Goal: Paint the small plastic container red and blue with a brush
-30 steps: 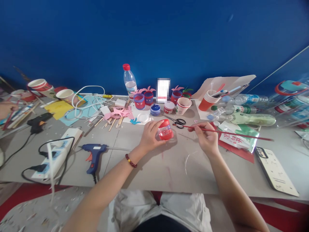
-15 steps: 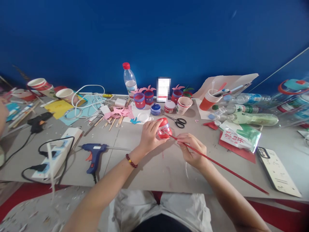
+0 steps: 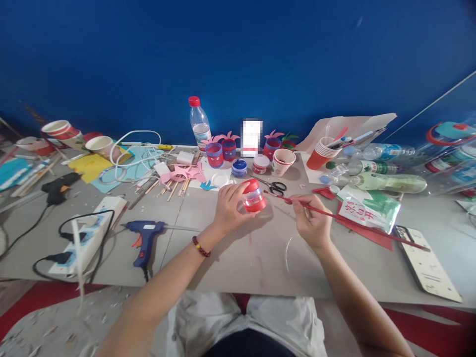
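Observation:
My left hand (image 3: 229, 207) is closed round a small clear plastic cup (image 3: 254, 196), painted with red bands and a purplish stripe, tilted above the table. In my right hand (image 3: 312, 220) is a long red paintbrush (image 3: 345, 216), pinched near its bristle end; its tip points left, apart from the cup. Behind the cup stand an open jar of blue paint (image 3: 239, 168), a red paint jar (image 3: 261, 164) and a white paper cup (image 3: 283, 162). Black-handled scissors (image 3: 277, 187) lie just past the brush tip.
Painted cups (image 3: 214, 154) with paper leaves stand by the wall near a bottle (image 3: 200, 124). At left lie a blue glue gun (image 3: 146, 238) and a power strip (image 3: 89, 235). To the right are plastic bottles (image 3: 394, 182), a phone (image 3: 427, 265) and a cup of pens (image 3: 323, 153).
My right hand has moved right and slightly up, drawing the brush tip off the painted cup. The left hand keeps its hold. A blurred arm at the far left has gone out of view.

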Tool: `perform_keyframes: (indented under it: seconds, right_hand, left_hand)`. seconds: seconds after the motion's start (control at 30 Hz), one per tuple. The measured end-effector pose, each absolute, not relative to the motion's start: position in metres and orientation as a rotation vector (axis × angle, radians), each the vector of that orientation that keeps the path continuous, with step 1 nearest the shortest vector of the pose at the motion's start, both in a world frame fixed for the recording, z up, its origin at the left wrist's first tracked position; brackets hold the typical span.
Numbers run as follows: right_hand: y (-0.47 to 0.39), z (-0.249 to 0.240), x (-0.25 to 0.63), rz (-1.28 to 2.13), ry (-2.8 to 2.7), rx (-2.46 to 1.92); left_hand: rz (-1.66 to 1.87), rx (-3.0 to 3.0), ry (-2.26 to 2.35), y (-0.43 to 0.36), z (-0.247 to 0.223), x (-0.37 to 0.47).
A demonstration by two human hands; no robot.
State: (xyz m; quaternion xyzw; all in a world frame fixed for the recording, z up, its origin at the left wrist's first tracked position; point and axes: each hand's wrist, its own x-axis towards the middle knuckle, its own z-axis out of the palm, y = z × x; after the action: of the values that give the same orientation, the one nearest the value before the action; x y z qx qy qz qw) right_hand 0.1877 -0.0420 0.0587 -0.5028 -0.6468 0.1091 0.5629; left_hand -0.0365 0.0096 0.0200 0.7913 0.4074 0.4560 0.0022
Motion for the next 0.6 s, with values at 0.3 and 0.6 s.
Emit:
perform_keyframes:
  seconds: [0.3, 0.6]
  right_hand:
    - [-0.046, 0.049, 0.178, 0.116, -1.717, -1.072]
    - [-0.058, 0.050, 0.158, 0.155, -1.875, -0.848]
  left_hand:
    - [1.458, 2.548, 1.247, 0.009, 0.020, -0.033]
    - [1.316, 2.474, 1.372, 0.002, 0.023, -0.027]
